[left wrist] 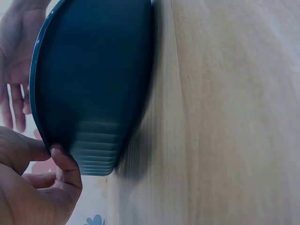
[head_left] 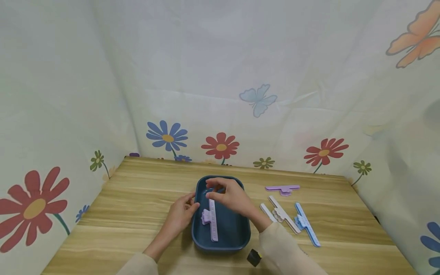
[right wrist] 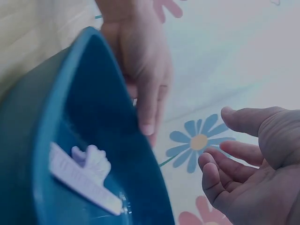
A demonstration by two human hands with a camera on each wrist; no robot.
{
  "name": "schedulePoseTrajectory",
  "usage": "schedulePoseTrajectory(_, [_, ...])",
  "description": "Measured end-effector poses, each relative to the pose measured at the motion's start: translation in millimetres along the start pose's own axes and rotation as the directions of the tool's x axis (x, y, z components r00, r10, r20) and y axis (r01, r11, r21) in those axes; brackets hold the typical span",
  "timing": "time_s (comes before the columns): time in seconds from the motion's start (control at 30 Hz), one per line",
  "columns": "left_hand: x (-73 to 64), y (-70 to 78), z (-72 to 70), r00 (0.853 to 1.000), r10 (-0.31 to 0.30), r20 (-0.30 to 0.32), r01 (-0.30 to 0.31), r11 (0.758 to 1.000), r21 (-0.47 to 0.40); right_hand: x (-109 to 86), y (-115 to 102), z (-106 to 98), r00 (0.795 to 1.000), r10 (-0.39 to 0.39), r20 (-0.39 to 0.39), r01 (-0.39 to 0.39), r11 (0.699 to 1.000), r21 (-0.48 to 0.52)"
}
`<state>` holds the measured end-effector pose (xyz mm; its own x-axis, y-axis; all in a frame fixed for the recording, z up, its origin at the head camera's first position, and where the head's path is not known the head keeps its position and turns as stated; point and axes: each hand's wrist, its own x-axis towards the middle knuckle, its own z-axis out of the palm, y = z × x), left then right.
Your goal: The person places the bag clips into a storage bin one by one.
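the left hand (head_left: 178,216) pinched the left rim of a dark blue plastic tray (head_left: 231,232) between thumb and fingers. inside the tray a pale purple ruler-marked sealing clip (head_left: 214,223) lay lengthwise, left of the middle, its flower-shaped grip turned toward the left wall. the right hand (head_left: 232,195) hung over the tray near the clip's far end, thumb and fingers apart and loosely bent, holding nothing. to the right, on the wood-grain table (head_left: 148,179), a deeper purple clip (head_left: 283,188) lay crosswise at the far side; nearer, a white clip (head_left: 288,220) slanted beside a second white one (head_left: 267,212), partly hidden, and a light blue clip (head_left: 309,228). a small black object (head_left: 254,258) sat near the tray's near right corner.
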<state>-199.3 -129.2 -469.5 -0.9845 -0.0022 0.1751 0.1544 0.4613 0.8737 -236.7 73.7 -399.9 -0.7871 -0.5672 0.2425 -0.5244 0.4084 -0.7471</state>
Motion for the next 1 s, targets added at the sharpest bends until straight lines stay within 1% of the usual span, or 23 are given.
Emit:
schedulePoseTrajectory(0.23, [-0.1, 1.4, -0.6, 1.000, -0.022, 0.005, 0.022, 1.000, -0.018, 4.4, -10.9, -8.6, 1.000, 0.008, -0.012, -0.008, 0.999, 0.047])
schedulePoseTrajectory(0.53, [0.7, 0.1, 0.5, 1.000, -0.010, 0.001, 0.010, 1.000, -0.013, 7.3, -27.6, -18.8, 1.000, 0.017, -0.021, -0.015, 0.997, 0.078])
schedulePoseTrajectory(0.8, [1.8, -2.2, 1.1, 1.000, 0.000, -0.012, 0.000, 1.000, -0.008, 10.0, -34.0, -23.9, 0.999, 0.003, -0.036, 0.000, 0.997, 0.080])
schedulePoseTrajectory(1.0, [1.7, -2.2, 0.9, 1.000, 0.001, -0.010, -0.001, 1.000, -0.001, 9.2, -33.6, -25.8, 0.999, -0.005, -0.038, 0.008, 0.997, 0.080])
